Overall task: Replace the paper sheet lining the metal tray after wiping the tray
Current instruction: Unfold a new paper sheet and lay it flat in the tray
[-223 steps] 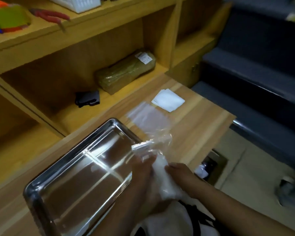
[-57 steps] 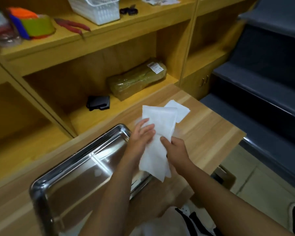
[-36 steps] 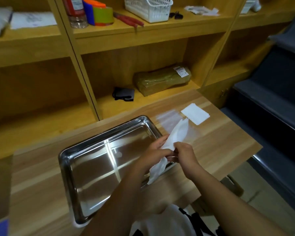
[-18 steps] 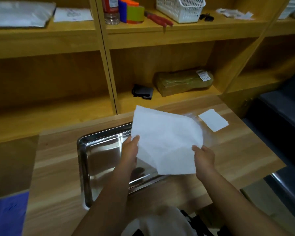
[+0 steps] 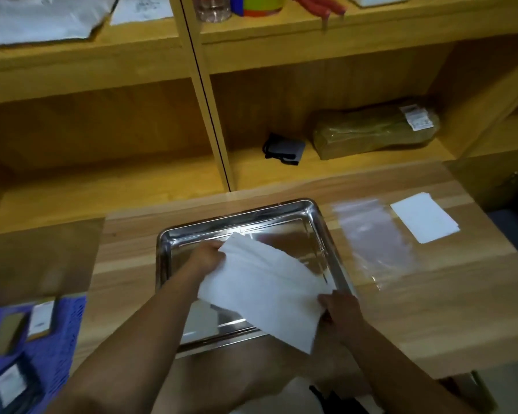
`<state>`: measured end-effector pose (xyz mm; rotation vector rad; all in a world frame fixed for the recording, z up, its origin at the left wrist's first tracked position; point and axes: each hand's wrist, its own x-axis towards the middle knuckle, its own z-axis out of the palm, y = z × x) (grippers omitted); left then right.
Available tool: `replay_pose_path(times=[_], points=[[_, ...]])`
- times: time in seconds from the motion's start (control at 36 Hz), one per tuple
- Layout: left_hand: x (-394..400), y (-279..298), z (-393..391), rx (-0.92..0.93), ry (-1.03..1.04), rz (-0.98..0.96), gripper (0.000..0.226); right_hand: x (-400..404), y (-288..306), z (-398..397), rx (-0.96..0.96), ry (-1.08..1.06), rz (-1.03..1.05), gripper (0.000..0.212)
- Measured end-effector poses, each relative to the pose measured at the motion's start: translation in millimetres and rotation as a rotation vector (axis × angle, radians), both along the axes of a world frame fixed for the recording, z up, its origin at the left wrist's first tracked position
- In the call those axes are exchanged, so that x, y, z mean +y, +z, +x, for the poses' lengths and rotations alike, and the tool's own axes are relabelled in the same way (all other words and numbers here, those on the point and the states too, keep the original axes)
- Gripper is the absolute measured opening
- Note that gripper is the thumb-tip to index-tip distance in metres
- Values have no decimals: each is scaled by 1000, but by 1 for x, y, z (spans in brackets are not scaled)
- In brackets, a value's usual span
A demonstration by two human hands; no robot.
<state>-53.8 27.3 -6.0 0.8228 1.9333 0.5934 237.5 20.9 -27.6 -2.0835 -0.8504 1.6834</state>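
Both forearms reach forward; left hand (image 5: 206, 258) pinches the sheet's (image 5: 266, 288) far corner, right hand (image 5: 340, 312) its near edge.

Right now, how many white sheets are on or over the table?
2. One sheet is held over the tray by the left hand and right hand; a folded one lies at the table's far right. More may be hidden.

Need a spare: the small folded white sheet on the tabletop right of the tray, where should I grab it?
Take the folded white sheet by its near right corner, coming from the right hand side. It lies flat, so slide a fingertip under the edge; its left edge adjoins the clear plastic bag.
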Motion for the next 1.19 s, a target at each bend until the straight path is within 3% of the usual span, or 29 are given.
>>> replay_pose_path(times=[0.08, 0.19, 0.25, 0.39, 0.53, 0.64, 0.69, 0.81, 0.92, 1.08, 1.19], points=[[37, 6, -3, 175, -128, 61, 31, -1, -11, -12, 93, -63, -65, 7], [76, 9, -1, 331, -220, 124, 33, -4, -21, -28, 272, -129, -173, 28], [92, 4, -1, 422, -256, 115, 34, -7, -26, -35, 384, -186, -251, 27], [87, -26, 18, 699, -244, 61, 59, -21, -36, -46, 493, -64, -464, 19], [32, -65, 72, 553, -380, 58, 49, -4, -41, -36, 117, 166, -340, 30], [-11, -94, 106, 495, -364, -23, 53, 21, -49, -23, -165, 290, 98, 18], [-23, -99, 117, 491, -320, -53, 57, 30, -52, -23, -258, 380, 217, 17], [-34, -101, 131, 420, -270, -70, 55, 45, -65, -26, -267, 546, 143, 44], [-33, -103, 137, 307, -193, -104, 52, 49, -76, -34, -251, 548, 89, 51], [-28, -104, 141, 255, -111, -124, 53, 40, -76, -52, -171, 566, 128, 16], [-28, -100, 141, 187, -62, -145, 60, 32, -74, -56, -158, 550, 250, 8]])
